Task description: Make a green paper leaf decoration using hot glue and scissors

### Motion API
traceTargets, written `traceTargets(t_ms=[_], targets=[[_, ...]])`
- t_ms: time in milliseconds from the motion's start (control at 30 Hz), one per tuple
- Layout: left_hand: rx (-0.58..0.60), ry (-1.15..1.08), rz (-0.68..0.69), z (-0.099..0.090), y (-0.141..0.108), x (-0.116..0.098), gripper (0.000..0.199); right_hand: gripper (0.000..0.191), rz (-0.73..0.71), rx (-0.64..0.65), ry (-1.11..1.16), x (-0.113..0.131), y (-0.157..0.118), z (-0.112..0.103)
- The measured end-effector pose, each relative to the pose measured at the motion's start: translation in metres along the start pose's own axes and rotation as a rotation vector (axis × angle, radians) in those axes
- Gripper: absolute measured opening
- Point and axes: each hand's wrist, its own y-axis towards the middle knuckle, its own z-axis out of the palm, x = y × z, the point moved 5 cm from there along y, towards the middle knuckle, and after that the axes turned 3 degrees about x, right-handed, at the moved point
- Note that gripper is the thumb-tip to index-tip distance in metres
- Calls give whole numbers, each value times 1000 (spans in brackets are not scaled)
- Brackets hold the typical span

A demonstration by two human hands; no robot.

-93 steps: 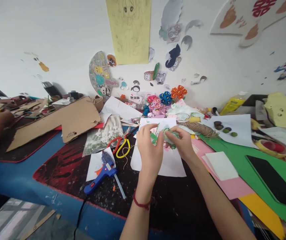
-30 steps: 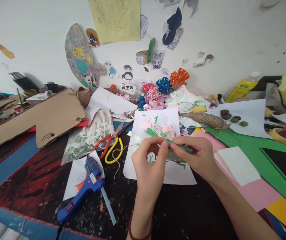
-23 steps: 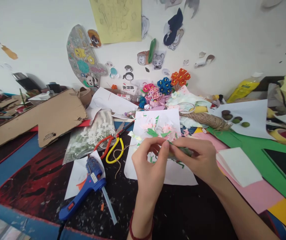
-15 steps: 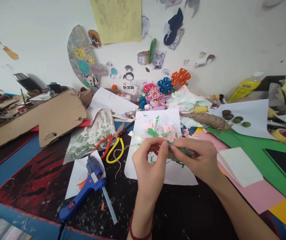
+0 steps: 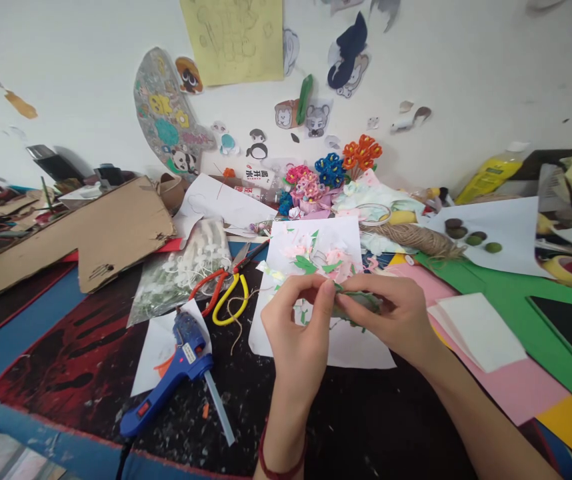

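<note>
The left hand [image 5: 300, 327] has closed to a pinch — both it and the right hand [image 5: 399, 317] now grip the green piece [image 5: 369, 303], seemingly for finer work.

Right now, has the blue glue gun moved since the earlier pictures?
No. The glue gun lies at the same spot on the dark mat, handle towards the near edge.

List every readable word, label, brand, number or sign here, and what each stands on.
"开水": black characters on the clear plastic bottle with a white label; the character beside them and the red print are unclear.
Blue plastic glue gun: white sticker, too small to read.
Yellow bottle with white cap: label too blurred.
</note>
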Motion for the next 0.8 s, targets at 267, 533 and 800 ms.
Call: traceTargets(t_ms=[267, 533, 800], targets=[[20, 7, -42, 1, 0, 0, 8, 15, 74, 22, 32, -3, -1, 0], [33, -96, -110, 1, 0, 9, 15, 20, 51, 6, 82, 0, 0, -3], [88, -196, -150, 2, -1, 11, 9, 19, 49, 1, 133, 0, 0, -6]])
